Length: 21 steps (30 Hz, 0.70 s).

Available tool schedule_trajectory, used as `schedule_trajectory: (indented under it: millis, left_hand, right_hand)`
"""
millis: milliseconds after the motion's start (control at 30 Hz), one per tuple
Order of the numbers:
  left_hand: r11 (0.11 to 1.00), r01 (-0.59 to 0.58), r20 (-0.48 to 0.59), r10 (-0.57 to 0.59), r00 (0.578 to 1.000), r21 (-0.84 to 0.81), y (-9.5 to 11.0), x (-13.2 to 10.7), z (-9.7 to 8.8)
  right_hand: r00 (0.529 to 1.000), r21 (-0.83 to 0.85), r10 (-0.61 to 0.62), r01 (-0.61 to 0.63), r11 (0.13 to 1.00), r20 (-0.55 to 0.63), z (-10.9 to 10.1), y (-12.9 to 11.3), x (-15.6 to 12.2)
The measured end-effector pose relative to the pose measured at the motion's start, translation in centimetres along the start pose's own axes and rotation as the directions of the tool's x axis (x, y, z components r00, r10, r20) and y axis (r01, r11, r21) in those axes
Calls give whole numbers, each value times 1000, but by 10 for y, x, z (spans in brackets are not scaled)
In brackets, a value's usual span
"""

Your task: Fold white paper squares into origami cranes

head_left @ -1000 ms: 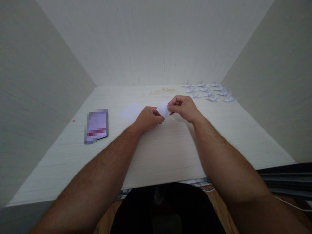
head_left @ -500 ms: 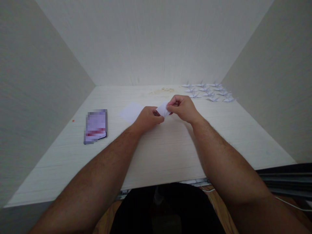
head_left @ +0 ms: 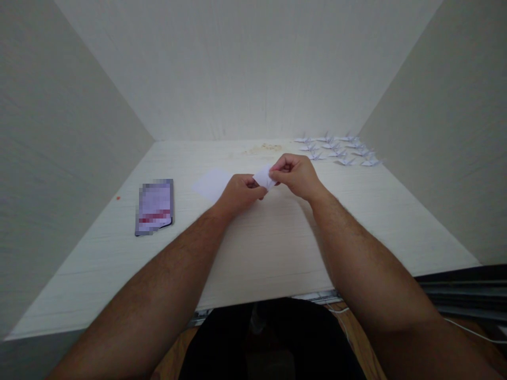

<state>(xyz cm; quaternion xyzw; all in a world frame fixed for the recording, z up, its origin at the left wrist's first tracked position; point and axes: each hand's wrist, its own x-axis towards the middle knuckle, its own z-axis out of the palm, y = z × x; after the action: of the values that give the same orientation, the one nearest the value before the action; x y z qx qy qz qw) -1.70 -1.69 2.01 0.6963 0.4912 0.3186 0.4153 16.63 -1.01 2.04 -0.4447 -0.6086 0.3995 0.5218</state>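
A small folded piece of white paper (head_left: 263,178) is held between my two hands, above the middle of the table. My left hand (head_left: 242,191) pinches its lower left side between thumb and fingers. The thumb and fingertips of my right hand (head_left: 295,173) grip its upper right edge. Fingers hide parts of the paper, so the exact folds cannot be made out. Flat on the table, just left of my left hand, lies a white paper sheet (head_left: 209,183), partly covered by that hand.
Several folded white paper cranes (head_left: 338,150) stand in rows at the back right. A phone-like device (head_left: 155,206), its screen blurred, lies at the left near a small orange dot (head_left: 118,198). Panels (head_left: 253,68) enclose the table (head_left: 261,253) at the back and sides.
The folded paper has shifted its shape slightly between my fingers, its upper flap looking more curved. Both hands keep their grip and have hardly moved.
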Motion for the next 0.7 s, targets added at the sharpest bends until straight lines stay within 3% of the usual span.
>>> schedule_trajectory:
  millis: [700]
  left_hand:
    - [997,-71,7,71,997,35,-4,3,0]
  right_hand:
    - [999,-12,-3,2,1000,-50,3,2,2]
